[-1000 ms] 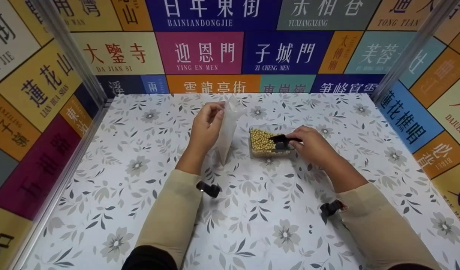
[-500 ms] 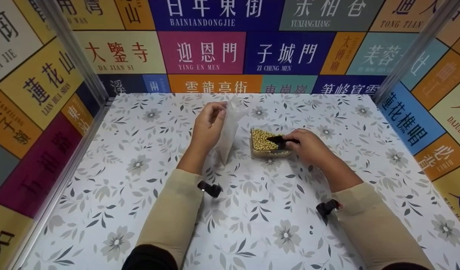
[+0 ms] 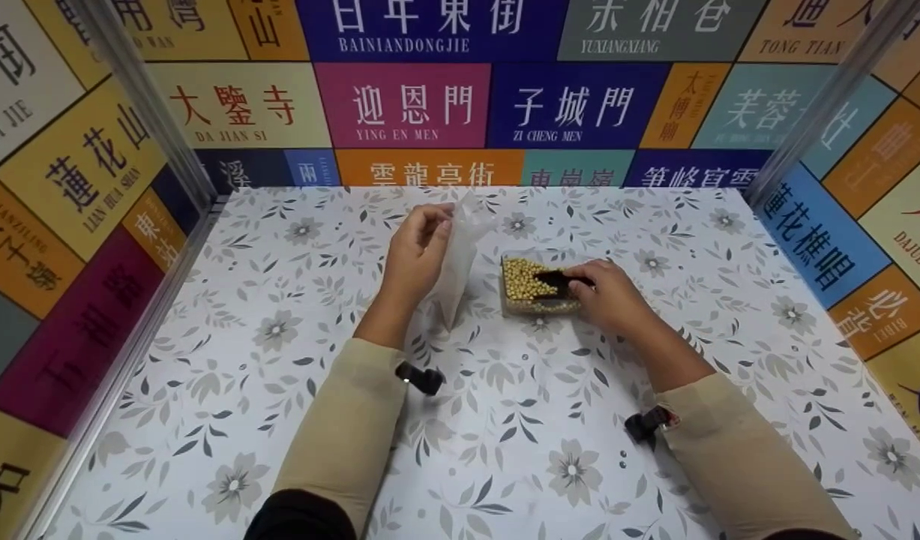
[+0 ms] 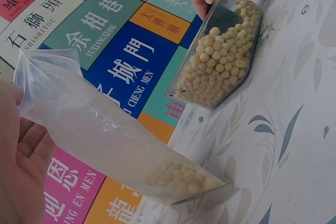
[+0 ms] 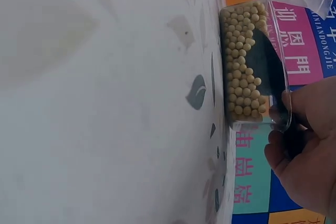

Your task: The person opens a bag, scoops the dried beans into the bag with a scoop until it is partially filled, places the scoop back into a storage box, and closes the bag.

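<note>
My left hand (image 3: 418,251) pinches the upper edge of a translucent plastic bag (image 3: 455,277), which stands upright on the table. Some soybeans (image 4: 184,176) lie in the bag's bottom, as the left wrist view shows. To the right of the bag sits a clear plastic box (image 3: 538,307) holding many more soybeans (image 3: 523,279). With my right hand (image 3: 609,292) I grip the handle of a black scoop (image 3: 553,282). Its blade (image 5: 265,61) is inside the box, pushed among the soybeans; its front edge is hidden by them.
A white tablecloth (image 3: 460,420) with grey flowers and leaves covers the table. Panels with coloured street-name signs (image 3: 400,105) stand at the back and both sides, joined by metal corner posts (image 3: 167,120).
My right hand and the scoop have shifted left, the blade moving further into the soybeans. The left hand and bag have hardly moved.
</note>
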### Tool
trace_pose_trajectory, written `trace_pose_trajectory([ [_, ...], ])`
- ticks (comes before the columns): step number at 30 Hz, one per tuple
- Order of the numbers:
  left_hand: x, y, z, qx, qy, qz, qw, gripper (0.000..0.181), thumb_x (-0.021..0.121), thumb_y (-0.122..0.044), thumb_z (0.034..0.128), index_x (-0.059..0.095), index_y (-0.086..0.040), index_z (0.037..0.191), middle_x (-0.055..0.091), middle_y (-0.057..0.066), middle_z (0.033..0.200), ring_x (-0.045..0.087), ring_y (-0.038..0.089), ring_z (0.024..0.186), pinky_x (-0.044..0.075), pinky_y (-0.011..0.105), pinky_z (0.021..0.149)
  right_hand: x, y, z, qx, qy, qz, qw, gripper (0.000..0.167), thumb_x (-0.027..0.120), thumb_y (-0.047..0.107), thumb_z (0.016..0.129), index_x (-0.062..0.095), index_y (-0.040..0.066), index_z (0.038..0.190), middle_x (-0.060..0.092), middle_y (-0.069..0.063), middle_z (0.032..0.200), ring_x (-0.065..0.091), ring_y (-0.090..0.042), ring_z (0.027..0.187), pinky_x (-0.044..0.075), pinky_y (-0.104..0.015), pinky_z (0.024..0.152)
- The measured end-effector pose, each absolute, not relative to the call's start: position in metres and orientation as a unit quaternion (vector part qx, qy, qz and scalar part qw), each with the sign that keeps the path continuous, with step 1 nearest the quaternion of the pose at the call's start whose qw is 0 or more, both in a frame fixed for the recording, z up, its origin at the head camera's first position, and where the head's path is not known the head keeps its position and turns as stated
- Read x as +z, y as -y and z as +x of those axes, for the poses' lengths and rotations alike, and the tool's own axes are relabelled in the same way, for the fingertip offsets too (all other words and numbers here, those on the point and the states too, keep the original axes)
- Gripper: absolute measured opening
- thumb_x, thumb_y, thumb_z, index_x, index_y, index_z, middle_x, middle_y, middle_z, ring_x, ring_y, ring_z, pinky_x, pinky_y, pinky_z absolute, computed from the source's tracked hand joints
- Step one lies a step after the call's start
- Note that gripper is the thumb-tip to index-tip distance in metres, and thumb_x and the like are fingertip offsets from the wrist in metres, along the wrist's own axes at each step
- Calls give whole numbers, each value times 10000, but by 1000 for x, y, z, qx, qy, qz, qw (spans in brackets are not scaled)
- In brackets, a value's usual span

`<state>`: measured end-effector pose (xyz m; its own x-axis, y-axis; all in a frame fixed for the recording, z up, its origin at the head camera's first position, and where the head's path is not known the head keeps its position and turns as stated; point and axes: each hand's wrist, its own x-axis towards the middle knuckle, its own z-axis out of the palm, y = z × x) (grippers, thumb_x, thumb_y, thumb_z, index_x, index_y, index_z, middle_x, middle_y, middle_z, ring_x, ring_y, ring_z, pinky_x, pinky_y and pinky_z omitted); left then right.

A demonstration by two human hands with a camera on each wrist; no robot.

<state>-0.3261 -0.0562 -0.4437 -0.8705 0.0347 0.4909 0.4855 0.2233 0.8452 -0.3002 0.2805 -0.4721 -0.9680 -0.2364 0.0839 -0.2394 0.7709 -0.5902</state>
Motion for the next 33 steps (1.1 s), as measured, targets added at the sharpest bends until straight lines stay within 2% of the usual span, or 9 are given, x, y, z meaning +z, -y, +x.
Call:
trace_pose_trajectory([
  [5,-444,57,-326,-598,759,-171,190,150,576,-218,1107,639,-107,1187,697,37,1392,652,146,1306,541,316,1145,-476,-282,-301,342,932,119,5,353,535,160,1115,654,26,1418,617,-228,1446,525,-418,1419,389,-584,1248],
  [11,-443,57,-327,-601,757,-171,190,144,576,-203,1105,640,-97,1178,699,45,1386,655,151,1299,546,318,1136,-475,-286,-299,375,922,91,-19,363,515,202,1127,634,78,1447,552,-189,1525,482,-394,1477,345,-586,1285],
  [21,-444,57,-327,-607,751,-175,191,142,574,-202,1106,639,-100,1180,695,45,1388,654,153,1299,542,322,1146,-471,-293,-292,411,908,74,-28,374,538,266,1130,624,113,1460,524,-162,1562,512,-366,1447,427,-548,1212],
  [23,-444,57,-327,-608,751,-175,189,143,574,-204,1106,639,-101,1181,694,43,1389,654,152,1300,537,321,1153,-470,-295,-290,420,904,66,-34,391,529,297,1134,611,129,1477,517,-153,1569,533,-342,1407,462,-505,1158],
  [25,-444,57,-327,-607,753,-171,188,144,573,-209,1105,638,-107,1183,695,38,1388,654,150,1299,531,319,1162,-468,-297,-288,443,893,56,-44,407,519,319,1138,595,141,1495,534,-151,1548,572,-325,1294,501,-447,1048],
  [29,-442,57,-325,-603,758,-163,186,143,572,-212,1105,636,-110,1183,697,34,1385,650,148,1310,520,315,1179,-464,-303,-285,509,857,31,-72,438,509,350,1140,564,152,1527,559,-126,1495,560,-224,1133,513,-331,895],
  [31,-442,56,-324,-604,759,-161,184,139,569,-211,1107,635,-115,1183,695,31,1393,645,149,1322,516,315,1183,-463,-305,-286,538,839,24,-78,456,512,351,1139,553,133,1536,560,-131,1502,554,-175,1157,518,-260,896],
  [33,-442,56,-324,-604,759,-161,184,136,567,-206,1108,633,-111,1179,695,33,1398,643,150,1331,515,312,1185,-463,-308,-287,558,826,20,-78,474,507,343,1140,535,106,1550,539,-138,1535,546,-163,1264,503,-200,948],
])
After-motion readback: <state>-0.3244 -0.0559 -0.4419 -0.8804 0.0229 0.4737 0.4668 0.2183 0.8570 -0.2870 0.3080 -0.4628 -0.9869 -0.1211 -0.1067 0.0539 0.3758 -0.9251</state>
